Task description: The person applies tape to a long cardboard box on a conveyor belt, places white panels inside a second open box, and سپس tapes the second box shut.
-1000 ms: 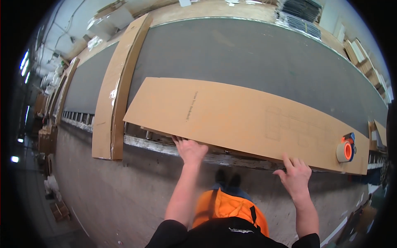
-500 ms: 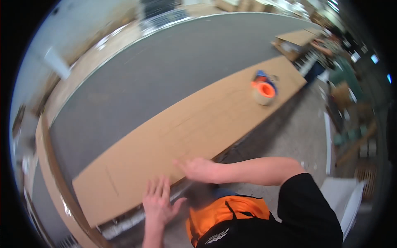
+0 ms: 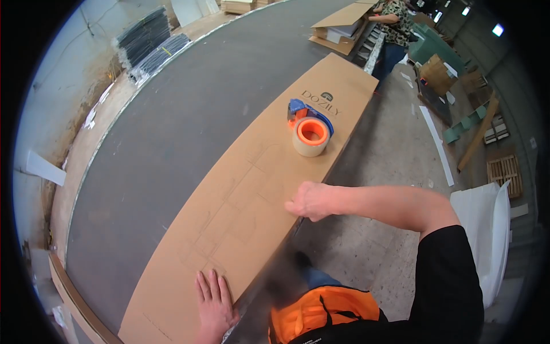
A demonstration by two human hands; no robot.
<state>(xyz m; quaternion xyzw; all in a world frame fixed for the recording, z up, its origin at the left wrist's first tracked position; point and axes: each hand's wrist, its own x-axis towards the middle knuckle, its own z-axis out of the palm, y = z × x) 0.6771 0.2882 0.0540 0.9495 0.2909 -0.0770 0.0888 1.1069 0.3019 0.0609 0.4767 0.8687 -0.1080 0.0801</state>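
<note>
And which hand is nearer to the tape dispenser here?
Right. The right hand is curled at the cardboard box's near edge, just below the tape dispenser in the picture; the left hand lies flat farther down the box.

The box (image 3: 252, 212) is brown with dark lines, the tape dispenser (image 3: 302, 129) blue and orange, the work surface (image 3: 172, 143) grey, a shirt (image 3: 398, 26) camouflage-patterned.

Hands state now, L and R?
Left hand: open, palm down on the cardboard box.
Right hand: curled at its edge; can't tell if gripping.
</note>
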